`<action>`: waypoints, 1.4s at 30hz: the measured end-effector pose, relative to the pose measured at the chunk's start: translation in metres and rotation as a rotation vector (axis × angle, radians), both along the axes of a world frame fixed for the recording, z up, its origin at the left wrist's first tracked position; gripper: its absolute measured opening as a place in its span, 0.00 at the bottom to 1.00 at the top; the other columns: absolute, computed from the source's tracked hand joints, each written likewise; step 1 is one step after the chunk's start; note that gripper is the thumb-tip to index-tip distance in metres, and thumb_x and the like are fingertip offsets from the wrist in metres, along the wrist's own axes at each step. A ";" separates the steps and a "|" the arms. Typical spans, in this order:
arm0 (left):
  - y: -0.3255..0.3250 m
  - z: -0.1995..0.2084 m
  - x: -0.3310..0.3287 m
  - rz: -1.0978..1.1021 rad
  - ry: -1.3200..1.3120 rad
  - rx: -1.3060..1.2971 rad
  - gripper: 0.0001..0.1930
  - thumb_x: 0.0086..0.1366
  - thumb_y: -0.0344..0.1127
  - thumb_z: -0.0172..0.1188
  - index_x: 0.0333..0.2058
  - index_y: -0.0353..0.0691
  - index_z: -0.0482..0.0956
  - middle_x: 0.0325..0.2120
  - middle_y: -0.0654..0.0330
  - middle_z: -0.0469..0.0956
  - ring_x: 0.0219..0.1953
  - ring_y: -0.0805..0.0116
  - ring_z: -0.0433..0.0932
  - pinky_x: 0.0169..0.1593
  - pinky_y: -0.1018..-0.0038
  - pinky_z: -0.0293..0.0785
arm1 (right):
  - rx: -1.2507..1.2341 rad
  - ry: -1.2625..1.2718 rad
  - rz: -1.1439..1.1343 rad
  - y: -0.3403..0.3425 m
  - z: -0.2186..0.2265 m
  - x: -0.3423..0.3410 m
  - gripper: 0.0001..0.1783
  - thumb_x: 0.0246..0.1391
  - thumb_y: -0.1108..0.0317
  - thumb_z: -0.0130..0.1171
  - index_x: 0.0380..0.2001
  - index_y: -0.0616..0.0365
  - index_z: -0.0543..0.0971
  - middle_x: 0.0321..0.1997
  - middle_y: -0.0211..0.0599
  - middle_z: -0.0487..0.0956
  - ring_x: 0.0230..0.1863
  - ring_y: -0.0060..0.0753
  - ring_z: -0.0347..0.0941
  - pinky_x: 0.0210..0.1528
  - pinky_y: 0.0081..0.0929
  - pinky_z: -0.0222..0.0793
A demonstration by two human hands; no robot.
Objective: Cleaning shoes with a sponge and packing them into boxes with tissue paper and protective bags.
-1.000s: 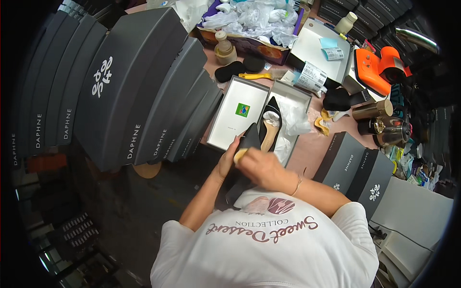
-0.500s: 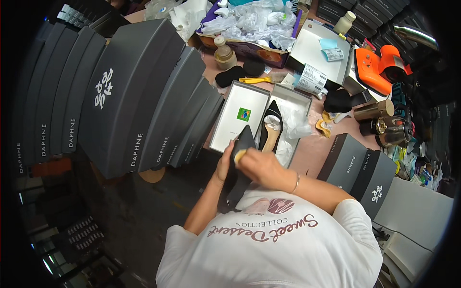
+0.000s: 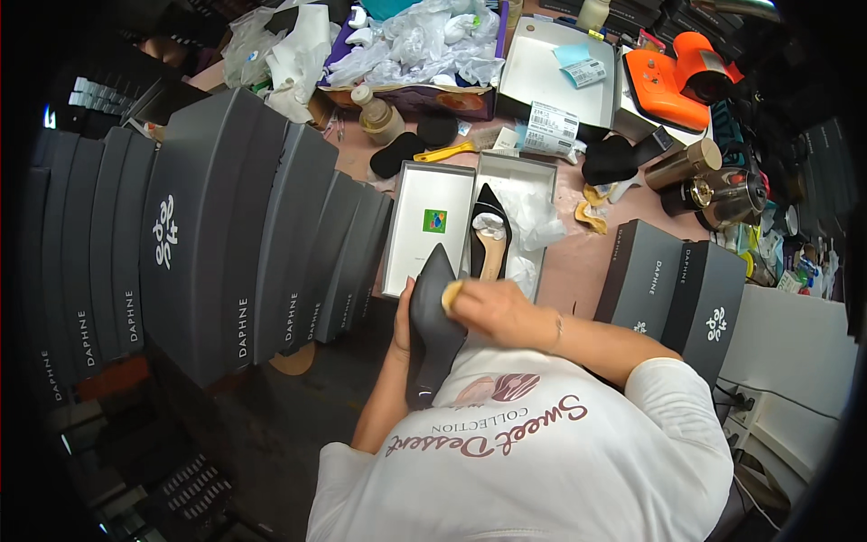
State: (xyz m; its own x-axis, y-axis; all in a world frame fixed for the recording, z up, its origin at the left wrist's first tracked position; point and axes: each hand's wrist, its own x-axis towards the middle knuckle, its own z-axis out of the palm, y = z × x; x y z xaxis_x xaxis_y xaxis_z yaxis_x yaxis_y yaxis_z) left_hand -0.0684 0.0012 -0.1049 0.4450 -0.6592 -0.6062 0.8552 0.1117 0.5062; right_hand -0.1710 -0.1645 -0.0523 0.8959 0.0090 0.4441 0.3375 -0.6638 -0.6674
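Note:
My left hand [image 3: 403,318] is closed round a dark pointed pump [image 3: 434,312], its toe away from me and its grey sole turned up toward my view. Between the fingers of my right hand [image 3: 499,313] is a small pale-yellow sponge pad [image 3: 452,296], held at the shoe's right edge near the toe; whether it touches cannot be made out. Just beyond, a second black pump [image 3: 490,246] with tissue inside lies in the open shoebox [image 3: 545,177], beside white crumpled paper [image 3: 533,221]. The white-lined box lid [image 3: 417,257] with a green sticker adjoins it.
Stacked grey shoeboxes [image 3: 203,235] rise at the left; two more boxes [image 3: 691,307] stand to the right. Behind lie a yellow-handled brush [image 3: 442,152], a bottle [image 3: 377,117], a purple carton [image 3: 424,101] of plastic wrap, an orange device [image 3: 673,86] and yellowish scraps [image 3: 591,217].
The pump has been turned so that its sole now faces up toward my view. The pad stays in my right hand beside it. The whole view has shifted a little.

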 end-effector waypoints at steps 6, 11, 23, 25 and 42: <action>0.003 -0.009 0.009 -0.339 0.084 -0.536 0.35 0.69 0.60 0.32 0.54 0.33 0.68 0.45 0.48 0.75 0.44 0.59 0.78 0.51 0.66 0.74 | -0.019 0.017 -0.041 -0.008 -0.006 0.018 0.05 0.47 0.69 0.55 0.29 0.53 0.71 0.24 0.35 0.69 0.24 0.37 0.72 0.24 0.34 0.69; -0.010 0.019 0.003 -0.177 0.060 -0.062 0.35 0.69 0.60 0.32 0.51 0.32 0.70 0.41 0.49 0.77 0.41 0.59 0.79 0.49 0.66 0.74 | -0.130 -0.012 0.177 0.015 0.006 -0.001 0.04 0.45 0.70 0.54 0.27 0.52 0.71 0.22 0.31 0.67 0.23 0.35 0.74 0.21 0.32 0.70; -0.008 0.019 -0.004 -0.117 -0.048 -0.129 0.31 0.71 0.57 0.30 0.51 0.34 0.70 0.44 0.52 0.76 0.47 0.62 0.77 0.53 0.68 0.72 | -0.008 0.070 -0.178 -0.015 -0.006 0.062 0.07 0.52 0.66 0.58 0.30 0.55 0.71 0.25 0.37 0.70 0.23 0.43 0.73 0.22 0.37 0.68; 0.019 -0.019 0.007 -0.227 -0.473 0.102 0.28 0.73 0.52 0.28 0.52 0.34 0.69 0.47 0.51 0.74 0.51 0.63 0.74 0.57 0.68 0.69 | -0.039 0.009 0.030 0.016 0.014 0.039 0.07 0.51 0.66 0.57 0.29 0.55 0.71 0.24 0.38 0.70 0.23 0.42 0.74 0.23 0.36 0.70; -0.009 0.004 0.017 -0.254 0.118 -0.378 0.36 0.68 0.62 0.33 0.54 0.31 0.67 0.47 0.41 0.74 0.45 0.52 0.77 0.52 0.61 0.74 | -0.100 -0.042 0.169 0.011 0.013 -0.016 0.07 0.49 0.65 0.58 0.27 0.54 0.71 0.24 0.32 0.68 0.22 0.34 0.70 0.20 0.28 0.68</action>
State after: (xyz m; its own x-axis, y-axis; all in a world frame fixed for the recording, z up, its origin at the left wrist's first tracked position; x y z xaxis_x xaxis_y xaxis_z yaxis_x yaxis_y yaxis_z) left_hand -0.0512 -0.0077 -0.1007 0.1831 -0.9227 -0.3393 0.9286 0.0489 0.3680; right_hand -0.1866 -0.1533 -0.0394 0.8586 0.2037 0.4705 0.4761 -0.6574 -0.5841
